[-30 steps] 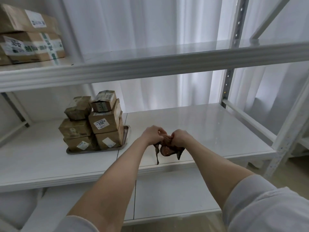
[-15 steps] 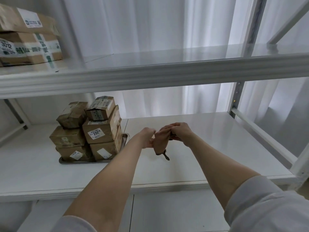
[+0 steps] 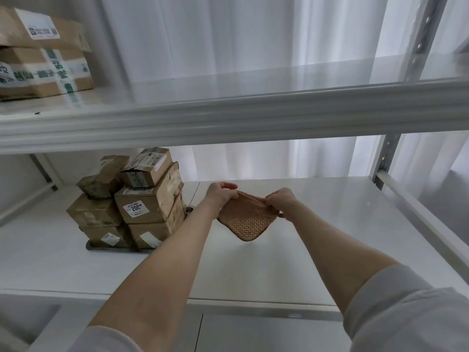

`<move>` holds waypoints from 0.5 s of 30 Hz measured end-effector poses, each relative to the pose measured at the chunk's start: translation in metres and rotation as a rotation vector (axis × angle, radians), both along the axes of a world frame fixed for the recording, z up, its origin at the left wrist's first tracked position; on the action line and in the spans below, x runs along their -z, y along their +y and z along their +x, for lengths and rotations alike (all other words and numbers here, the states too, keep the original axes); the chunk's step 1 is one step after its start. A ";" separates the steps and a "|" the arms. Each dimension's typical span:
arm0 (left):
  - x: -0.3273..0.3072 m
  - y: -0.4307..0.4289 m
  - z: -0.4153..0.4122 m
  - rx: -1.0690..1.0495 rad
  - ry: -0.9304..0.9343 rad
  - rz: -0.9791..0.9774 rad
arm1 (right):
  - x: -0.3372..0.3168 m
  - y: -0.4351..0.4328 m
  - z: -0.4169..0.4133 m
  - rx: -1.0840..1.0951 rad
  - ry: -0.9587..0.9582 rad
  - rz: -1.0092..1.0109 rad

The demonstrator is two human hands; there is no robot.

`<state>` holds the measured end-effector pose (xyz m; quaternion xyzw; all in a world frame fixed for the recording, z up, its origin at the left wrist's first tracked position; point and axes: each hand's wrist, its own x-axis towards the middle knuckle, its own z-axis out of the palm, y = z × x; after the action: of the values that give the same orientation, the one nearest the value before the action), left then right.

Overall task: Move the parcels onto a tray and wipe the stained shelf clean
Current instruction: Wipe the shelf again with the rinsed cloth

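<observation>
Several brown cardboard parcels (image 3: 149, 199) are stacked on a grey metal tray (image 3: 111, 247) at the left of the white middle shelf (image 3: 317, 224). A brown woven cloth (image 3: 247, 219) hangs spread out above the shelf's middle. My left hand (image 3: 220, 195) pinches its upper left corner and my right hand (image 3: 281, 201) pinches its upper right corner. The cloth's lower corner points down, just above the shelf surface. No stain shows on the shelf from here.
The upper shelf (image 3: 253, 115) juts out above my hands and carries two large taped boxes (image 3: 43, 62) at its left. A perforated metal upright (image 3: 383, 158) and a side rail (image 3: 418, 212) bound the right. White curtains hang behind. A lower shelf (image 3: 253, 334) lies below.
The cloth was bunched between both hands; now my hands have pulled apart and it is stretched open. The view has tilted up and closer to the shelf.
</observation>
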<state>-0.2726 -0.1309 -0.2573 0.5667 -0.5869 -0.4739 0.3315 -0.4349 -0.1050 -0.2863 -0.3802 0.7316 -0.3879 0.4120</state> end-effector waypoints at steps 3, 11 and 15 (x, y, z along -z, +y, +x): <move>0.000 -0.008 0.001 0.036 -0.007 -0.017 | -0.001 -0.004 -0.003 -0.019 0.045 -0.027; 0.013 -0.023 0.010 0.135 -0.065 0.152 | -0.020 -0.004 0.007 -0.085 -0.123 -0.076; 0.021 -0.024 0.009 0.174 -0.123 0.219 | -0.018 -0.012 0.018 -0.112 -0.160 -0.127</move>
<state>-0.2633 -0.1552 -0.2779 0.5745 -0.5977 -0.5264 0.1889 -0.4172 -0.1175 -0.2684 -0.4137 0.6479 -0.4391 0.4650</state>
